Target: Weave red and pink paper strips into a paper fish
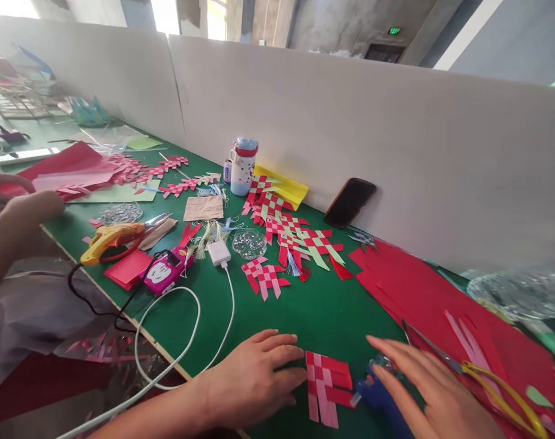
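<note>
My left hand (264, 377) hovers low over the green table with fingers stretched out, its fingertips beside a small weave of red and pink paper strips (322, 379). The weave lies flat, with loose strip ends pointing right and toward me. On its other side my right hand (424, 390) is open, thumb and fingers apart around a blue tool (380, 390) with a pale nozzle, which looks like a hot glue gun. Part of that tool is hidden behind the hand. Finished woven paper fish (264, 277) lie farther back, some with tassels.
Yellow-handled scissors (501, 390) rest on red paper sheets (405, 286) at right. A white cable (234, 305) loops past my left arm. Back there stand a bottle (244, 167) and a phone (350, 202) against the white partition (350, 122). Another person's hand (30, 213) is at left.
</note>
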Available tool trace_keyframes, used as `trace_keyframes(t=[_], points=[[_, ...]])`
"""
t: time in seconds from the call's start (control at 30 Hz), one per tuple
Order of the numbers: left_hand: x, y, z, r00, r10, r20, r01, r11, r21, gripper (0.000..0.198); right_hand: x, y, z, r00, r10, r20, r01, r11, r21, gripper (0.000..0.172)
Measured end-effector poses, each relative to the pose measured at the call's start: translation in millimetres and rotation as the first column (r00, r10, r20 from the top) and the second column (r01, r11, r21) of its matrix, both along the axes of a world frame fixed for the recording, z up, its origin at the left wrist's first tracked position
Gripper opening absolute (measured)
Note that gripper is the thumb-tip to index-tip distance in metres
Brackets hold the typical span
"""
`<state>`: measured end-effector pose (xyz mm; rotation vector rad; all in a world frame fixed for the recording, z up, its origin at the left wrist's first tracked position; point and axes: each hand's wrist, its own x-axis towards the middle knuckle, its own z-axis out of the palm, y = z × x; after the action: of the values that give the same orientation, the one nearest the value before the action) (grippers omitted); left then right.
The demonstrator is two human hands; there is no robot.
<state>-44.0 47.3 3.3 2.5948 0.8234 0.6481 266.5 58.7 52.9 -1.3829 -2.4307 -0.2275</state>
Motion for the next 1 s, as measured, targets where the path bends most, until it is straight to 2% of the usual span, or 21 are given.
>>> trace_keyframes(t=[0.1,0.17,0.27,0.43,0.57,0.63,0.7,0.87,1.0], points=[[2,-2,-11.1,0.991,0.073,0.109,-0.072,0.997,-0.018,0.028,-58,45,25.9,0.993,0.051,-0.109,-0.067,0.987,-0.148,0.033],[1,-1,-15.1,0.989,0.079,0.128,-0.072,0.996,-0.056,0.026,-94,78,28.6,0.987,0.118,-0.111,-0.141,0.962,-0.235,0.028],[1,5,-19.7,0.99,0.057,0.126,-0.049,0.996,-0.072,0.025,-134,120,18.0,0.979,0.183,-0.092,-0.199,0.954,-0.226,0.023],[7,12,-36.6,0.991,0.027,0.131,-0.035,0.998,0.059,0.025,-182,168,-6.8,0.976,0.188,-0.11,-0.208,0.952,-0.225,0.023],[14,11,-52.8,0.969,0.079,0.233,-0.123,0.975,0.183,0.014,-212,186,-23.2,0.983,0.16,-0.088,-0.176,0.958,-0.227,0.021],[16,9,-58.9,0.953,0.103,0.285,-0.165,0.966,0.2,0.016,-221,190,-28.2,0.987,0.146,-0.065,-0.157,0.961,-0.227,0.021],[19,8,-62.8,0.948,0.123,0.295,-0.182,0.966,0.182,0.019,-226,192,-30.4,0.991,0.131,-0.038,-0.136,0.965,-0.225,0.02],[26,7,-66.9,0.972,0.112,0.207,-0.138,0.983,0.117,0.017,-234,196,-27.8,0.992,0.121,0.029,-0.111,0.967,-0.23,0.018],[27,8,-68.1,0.97,0.11,0.218,-0.136,0.985,0.108,0.017,-239,200,-24.5,0.989,0.131,0.071,-0.11,0.961,-0.254,0.022]])
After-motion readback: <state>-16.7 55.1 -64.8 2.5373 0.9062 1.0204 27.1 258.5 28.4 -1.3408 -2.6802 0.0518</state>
